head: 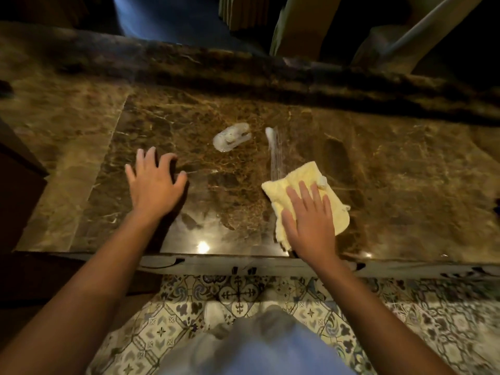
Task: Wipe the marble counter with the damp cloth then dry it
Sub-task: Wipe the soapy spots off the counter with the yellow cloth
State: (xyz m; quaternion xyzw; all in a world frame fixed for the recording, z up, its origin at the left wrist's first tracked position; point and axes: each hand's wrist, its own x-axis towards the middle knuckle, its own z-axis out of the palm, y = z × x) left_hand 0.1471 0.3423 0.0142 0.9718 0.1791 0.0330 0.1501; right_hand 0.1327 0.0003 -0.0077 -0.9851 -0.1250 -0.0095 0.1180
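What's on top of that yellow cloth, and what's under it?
The right hand lies flat on the yellow cloth, fingers straight, and a white foamy blob sits near its far edge. Under it is the marble counter; whatever lies beneath the cloth is covered.

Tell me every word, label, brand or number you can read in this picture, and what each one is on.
None: no readable text shows anywhere in this view.
The yellow cloth under the right hand is plain, with no tag lettering visible.
The marble counter carries only veining, white foamy smears and light glare.
The floor tiles bear ornamental patterns, not letters.
The left hand rests on bare marble.
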